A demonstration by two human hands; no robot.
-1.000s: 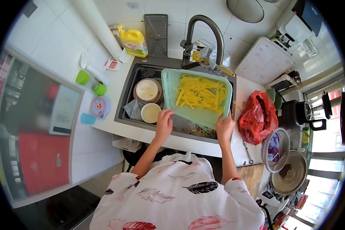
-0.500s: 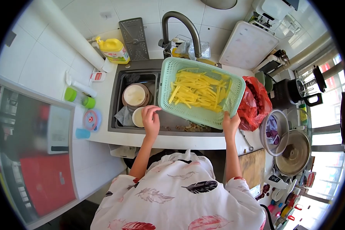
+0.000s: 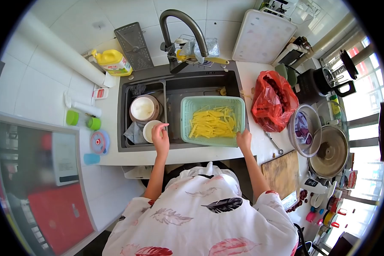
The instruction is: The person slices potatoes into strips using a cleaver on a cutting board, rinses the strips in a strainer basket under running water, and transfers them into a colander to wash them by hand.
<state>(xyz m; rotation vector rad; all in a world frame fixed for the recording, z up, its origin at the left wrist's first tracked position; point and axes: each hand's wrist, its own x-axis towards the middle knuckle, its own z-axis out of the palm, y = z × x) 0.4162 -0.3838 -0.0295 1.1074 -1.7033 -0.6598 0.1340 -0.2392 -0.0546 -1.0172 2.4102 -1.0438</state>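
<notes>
A light green basket sits low in the right basin of the dark sink, with yellow cut strips inside it. My right hand grips the basket's near right corner. Over the left basin, beside a small white bowl, my left hand is raised with its fingers apart and nothing in it. Behind that bowl stands a larger bowl next to a grey cloth.
A faucet arches over the sink. On the right are a red plastic bag, a bowl with purple pieces, a metal pan and a wooden board. A yellow bottle stands at the back left.
The basket has first shifted right, then come down into the right basin, with my right hand still on its corner. My left hand has moved left, away from the basket. The view has turned.
</notes>
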